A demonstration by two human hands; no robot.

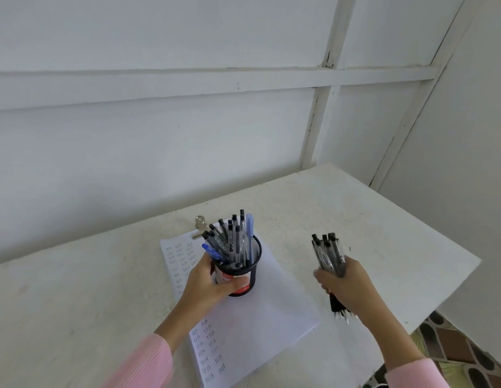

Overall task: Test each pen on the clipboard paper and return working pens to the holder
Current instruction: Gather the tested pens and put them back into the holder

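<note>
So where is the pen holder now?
The pen holder stands on the clipboard paper at the table's middle, gripped by the left hand.

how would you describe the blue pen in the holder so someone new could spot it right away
Start at the white table, then the sheet of paper in its middle, where the left hand grips a black mesh holder full of pens. The blue pen leans out over the rim towards that hand. It is solid dark blue, while most of its neighbours are clear with black caps.
</note>
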